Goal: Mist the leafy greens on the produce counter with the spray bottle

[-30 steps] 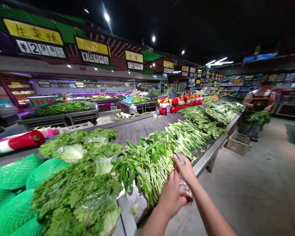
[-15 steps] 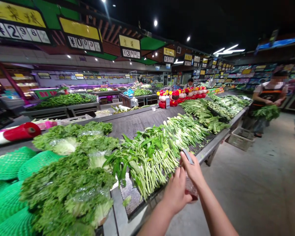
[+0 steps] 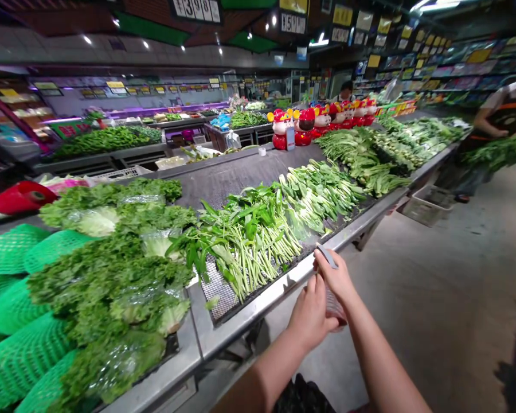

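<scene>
My right hand (image 3: pixel 334 280) is closed around the grey top of a spray bottle (image 3: pixel 334 305). The bottle's clear, ribbed, reddish body shows between my two hands. Beside it, my left hand (image 3: pixel 310 315) has its fingers curled in against the bottle; its exact grip is partly hidden. Both hands are just off the metal front edge of a vegetable stand (image 3: pixel 279 298). A faint whitish haze hangs over the display in front of them. Closest there are long-stemmed leafy greens (image 3: pixel 258 241) and bunches of pale-stalked greens (image 3: pixel 322 192).
Wrapped lettuces (image 3: pixel 124 292) and green mesh sleeves (image 3: pixel 26 355) cover the left side. Red figurines (image 3: pixel 303 126) line the stand's back edge. On the right, a co-worker (image 3: pixel 507 115) holds leafy greens near a crate (image 3: pixel 430 203) on the floor.
The view has tilted down, so the stand sits higher in the picture and the co-worker is closer to the right edge. Both hands keep nearly the same pose around the bottle.
</scene>
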A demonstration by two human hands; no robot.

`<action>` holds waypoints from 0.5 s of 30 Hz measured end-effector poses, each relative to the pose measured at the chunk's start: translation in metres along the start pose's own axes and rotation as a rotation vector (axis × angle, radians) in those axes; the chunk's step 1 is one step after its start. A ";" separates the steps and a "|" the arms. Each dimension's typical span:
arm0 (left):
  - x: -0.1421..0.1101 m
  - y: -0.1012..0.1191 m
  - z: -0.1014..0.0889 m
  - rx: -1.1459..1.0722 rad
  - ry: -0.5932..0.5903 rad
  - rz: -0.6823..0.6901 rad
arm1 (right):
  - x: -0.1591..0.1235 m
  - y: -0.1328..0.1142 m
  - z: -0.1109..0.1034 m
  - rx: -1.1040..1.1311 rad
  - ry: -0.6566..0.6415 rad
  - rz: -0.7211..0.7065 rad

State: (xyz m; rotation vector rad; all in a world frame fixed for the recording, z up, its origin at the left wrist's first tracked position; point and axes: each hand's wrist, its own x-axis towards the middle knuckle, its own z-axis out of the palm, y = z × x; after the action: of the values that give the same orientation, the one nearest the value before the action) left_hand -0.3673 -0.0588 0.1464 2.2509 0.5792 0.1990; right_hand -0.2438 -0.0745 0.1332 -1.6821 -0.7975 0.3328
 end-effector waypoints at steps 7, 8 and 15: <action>0.011 0.012 0.025 -0.036 -0.004 -0.059 | 0.005 0.020 -0.021 0.031 -0.052 0.032; 0.014 0.015 0.028 -0.040 0.001 -0.060 | 0.006 0.021 -0.024 0.036 -0.048 0.034; 0.026 0.023 0.044 -0.063 0.000 -0.043 | 0.011 0.031 -0.042 0.027 -0.008 0.025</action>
State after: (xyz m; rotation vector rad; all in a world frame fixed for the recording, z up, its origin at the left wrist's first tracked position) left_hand -0.3227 -0.0897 0.1327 2.1753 0.6128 0.1931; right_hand -0.2004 -0.1011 0.1171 -1.6674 -0.7753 0.3660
